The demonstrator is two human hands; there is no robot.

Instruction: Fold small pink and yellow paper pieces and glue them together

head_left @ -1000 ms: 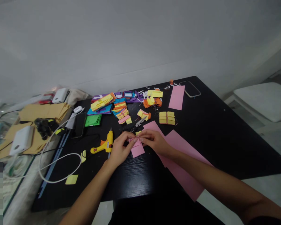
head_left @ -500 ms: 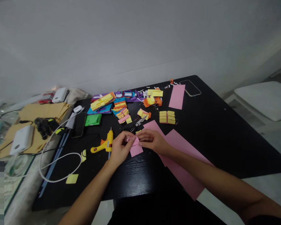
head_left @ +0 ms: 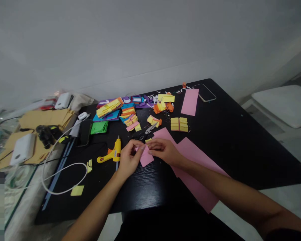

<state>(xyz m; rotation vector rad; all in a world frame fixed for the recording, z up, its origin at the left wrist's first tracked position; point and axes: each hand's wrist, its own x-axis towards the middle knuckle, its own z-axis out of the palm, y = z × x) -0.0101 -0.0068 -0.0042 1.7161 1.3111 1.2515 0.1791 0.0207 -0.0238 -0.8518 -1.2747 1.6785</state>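
Note:
A small folded piece of pink paper (head_left: 146, 158) is held between my two hands above the black table. My left hand (head_left: 130, 156) pinches its left side, thumb on top. On its right edge, my right hand (head_left: 164, 150) has thumb and fingers closed together; part of the paper is hidden behind the fingers. Left of my left hand lies a yellow hot glue gun (head_left: 112, 153), nozzle away from me. Scissors (head_left: 149, 130) with grey blades rest just beyond my hands. Large pink paper sheets (head_left: 198, 177) lie under my right forearm.
Folded yellow paper pieces (head_left: 179, 124), a green stack (head_left: 99, 127) and mixed coloured strips (head_left: 130, 115) spread across the back. A pink sheet (head_left: 190, 102) lies near a clear phone case (head_left: 204, 92). A white cable (head_left: 65, 193) loops at left; a white stool (head_left: 281, 103) stands right.
The pink paper has turned slightly between my fingers, and its lower corner now points a little more to the right. Both hands stay nearly in place.

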